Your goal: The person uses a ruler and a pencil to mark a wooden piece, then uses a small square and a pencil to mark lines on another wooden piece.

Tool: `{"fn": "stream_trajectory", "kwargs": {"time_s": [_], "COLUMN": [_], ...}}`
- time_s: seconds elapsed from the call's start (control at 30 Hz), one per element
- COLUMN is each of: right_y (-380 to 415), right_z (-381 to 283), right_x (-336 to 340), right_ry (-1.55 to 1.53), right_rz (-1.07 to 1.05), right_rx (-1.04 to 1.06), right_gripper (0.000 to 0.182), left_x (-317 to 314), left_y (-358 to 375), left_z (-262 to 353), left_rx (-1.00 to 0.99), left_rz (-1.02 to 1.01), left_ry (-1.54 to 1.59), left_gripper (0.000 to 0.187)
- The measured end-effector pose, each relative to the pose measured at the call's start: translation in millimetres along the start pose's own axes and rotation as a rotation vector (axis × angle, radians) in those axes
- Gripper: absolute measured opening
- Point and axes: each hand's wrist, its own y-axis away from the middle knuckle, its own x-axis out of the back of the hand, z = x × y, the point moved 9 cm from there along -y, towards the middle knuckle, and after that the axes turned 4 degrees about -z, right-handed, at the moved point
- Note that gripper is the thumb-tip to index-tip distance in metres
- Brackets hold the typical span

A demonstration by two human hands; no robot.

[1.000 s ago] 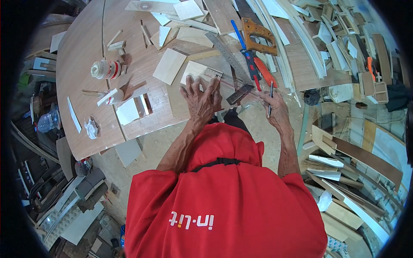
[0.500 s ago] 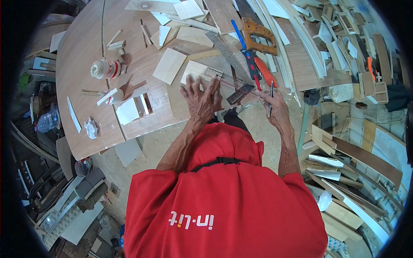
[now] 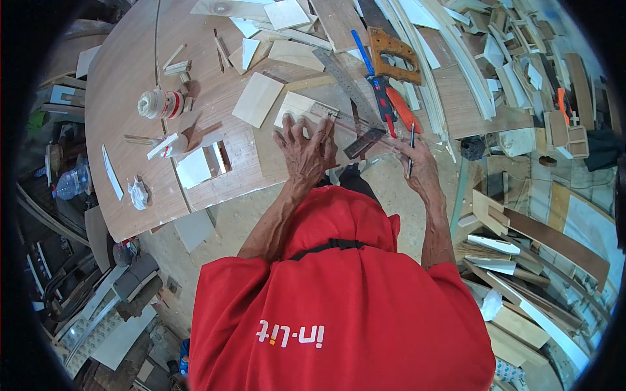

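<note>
Wide view faces down, seemingly from overhead.

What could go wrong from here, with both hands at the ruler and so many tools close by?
The ruler might slip: the left hand presses at one end, and the right hand, near the other, also holds a pencil-like tool.

The square has its dark handle close to the edge of the table, so a nudge could tip it off.

The red tool lies beside the right hand's fingers and might get knocked.
</note>
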Motion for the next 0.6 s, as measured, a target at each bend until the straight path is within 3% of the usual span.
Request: {"fn": "stream_trajectory", "kwargs": {"time_s": [0.6], "right_y": [0.4], "right_z": [3.5], "right_x": [-1.9], "right_ry": [-0.005], "right_rz": [-0.054], "right_rx": [-0.041], "right_gripper": [0.036], "left_x": [-3.4], "left_y": [-0.1], "left_z": [-1.4], "left_rx": [0.013], "left_rz": [-0.022], "left_ry": [-0.037], "left_gripper": [0.059]}}
